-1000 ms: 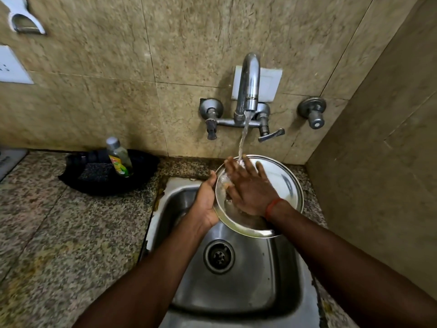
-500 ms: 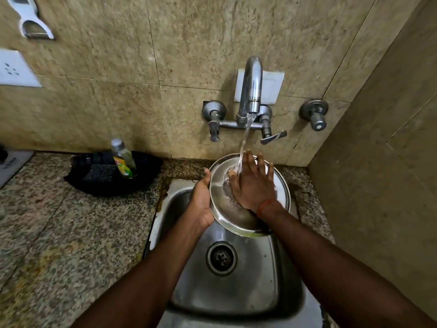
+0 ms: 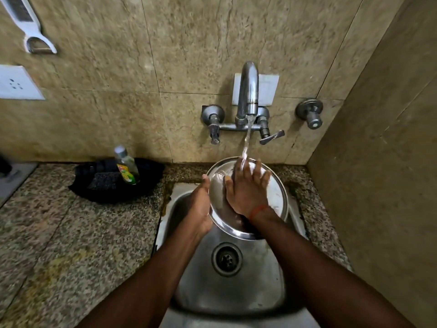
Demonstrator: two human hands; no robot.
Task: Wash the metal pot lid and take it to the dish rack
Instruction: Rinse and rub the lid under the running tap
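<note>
The round metal pot lid (image 3: 275,197) is tilted up over the back of the steel sink (image 3: 255,287), under running water from the tap (image 3: 247,91). My left hand (image 3: 199,209) grips the lid's left rim. My right hand (image 3: 247,190) lies flat on the lid's face with fingers spread, the stream landing on its fingertips. A red thread circles the right wrist. The lid's lower middle is hidden by my right hand.
A dish soap bottle (image 3: 126,165) stands in a black tray (image 3: 151,176) with a scrub pad on the granite counter (image 3: 71,233) to the left. A tiled wall closes the right side. A wall socket (image 3: 16,82) and a white peeler (image 3: 28,27) hang upper left. No dish rack is in view.
My right hand has slid up the lid's face, its fingers now under the stream. The lid is tilted more upright. The view has dropped lower.
</note>
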